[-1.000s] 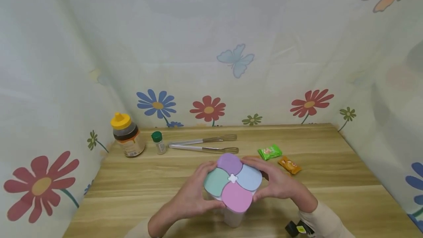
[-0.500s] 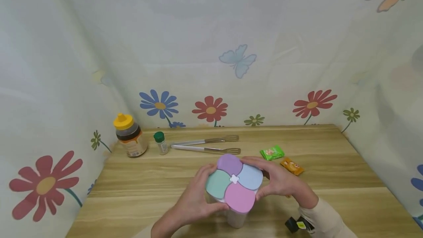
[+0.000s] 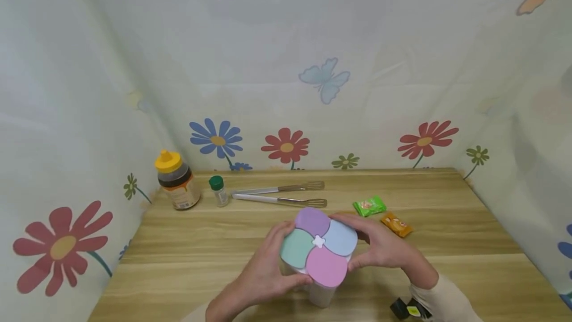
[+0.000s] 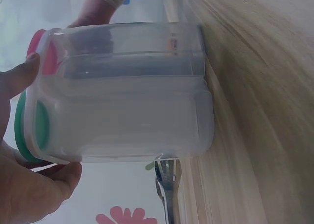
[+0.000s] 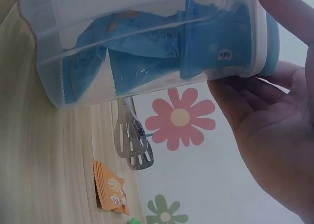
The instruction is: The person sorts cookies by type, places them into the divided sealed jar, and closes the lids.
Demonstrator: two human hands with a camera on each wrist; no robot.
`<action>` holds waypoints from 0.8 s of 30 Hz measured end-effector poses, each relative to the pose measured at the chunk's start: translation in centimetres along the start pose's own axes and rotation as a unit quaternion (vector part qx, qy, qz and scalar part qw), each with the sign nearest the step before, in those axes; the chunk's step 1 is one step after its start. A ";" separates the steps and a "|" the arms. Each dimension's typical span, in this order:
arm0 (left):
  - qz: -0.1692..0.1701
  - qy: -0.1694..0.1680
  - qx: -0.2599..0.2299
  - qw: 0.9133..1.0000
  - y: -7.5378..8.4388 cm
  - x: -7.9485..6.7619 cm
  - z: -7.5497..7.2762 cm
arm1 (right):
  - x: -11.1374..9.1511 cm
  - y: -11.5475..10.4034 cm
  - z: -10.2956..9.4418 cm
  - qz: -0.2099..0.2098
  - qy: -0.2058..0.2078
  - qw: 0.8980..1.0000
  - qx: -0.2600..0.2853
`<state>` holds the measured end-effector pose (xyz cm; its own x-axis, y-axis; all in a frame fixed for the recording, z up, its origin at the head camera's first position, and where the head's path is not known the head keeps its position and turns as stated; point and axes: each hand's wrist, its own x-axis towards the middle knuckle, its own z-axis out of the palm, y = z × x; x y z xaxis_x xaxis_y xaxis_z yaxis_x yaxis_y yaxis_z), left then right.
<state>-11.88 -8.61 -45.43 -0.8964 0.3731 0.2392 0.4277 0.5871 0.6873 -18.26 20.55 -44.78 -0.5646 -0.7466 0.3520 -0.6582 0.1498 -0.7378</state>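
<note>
A clear storage container [image 4: 127,118] stands on the table. Its lid [image 3: 318,241] has four petal flaps in purple, blue, pink and green, all lying flat. My left hand [image 3: 268,270] grips the lid edge at the green and pink side, thumb in front and fingers behind. On the opposite side my right hand [image 3: 380,245] holds the rim by the blue flap, thumb near the pink one. Several blue wrapped packets [image 5: 142,42] fill the compartment under the blue flap, as the right wrist view shows. The compartments facing the left wrist camera appear to hold nothing.
Behind the container lie metal tongs [image 3: 281,195], spread apart. Green [image 3: 370,206] and orange [image 3: 396,224] snack packets lie to their right. A green-capped shaker [image 3: 219,191] and a yellow-capped jar [image 3: 178,180] stand at the back left. A flowered curtain [image 3: 250,63] surrounds the table.
The head view has shifted slightly, so everything appears a little farther right. Both hands keep their hold on the container, and its flaps look the same.
</note>
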 end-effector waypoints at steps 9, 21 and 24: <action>0.011 0.006 -0.015 1.000 0.0 0.2 0.3 | -1.3 -1.1 0.7 0.012 0.063 0.997 -0.042; 0.026 -0.007 -0.036 0.999 -0.5 0.4 0.2 | -2.3 -2.3 2.6 0.048 0.107 0.975 -0.191; 0.038 -0.021 -0.034 0.998 -0.6 0.6 0.1 | -2.2 -2.8 3.1 0.081 0.107 0.971 -0.197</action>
<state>-12.60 -8.66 -45.77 -0.8552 0.4456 0.2648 0.4847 0.5063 0.7132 -13.64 19.79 -45.26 -0.7394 -0.5468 0.3929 -0.6679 0.5218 -0.5308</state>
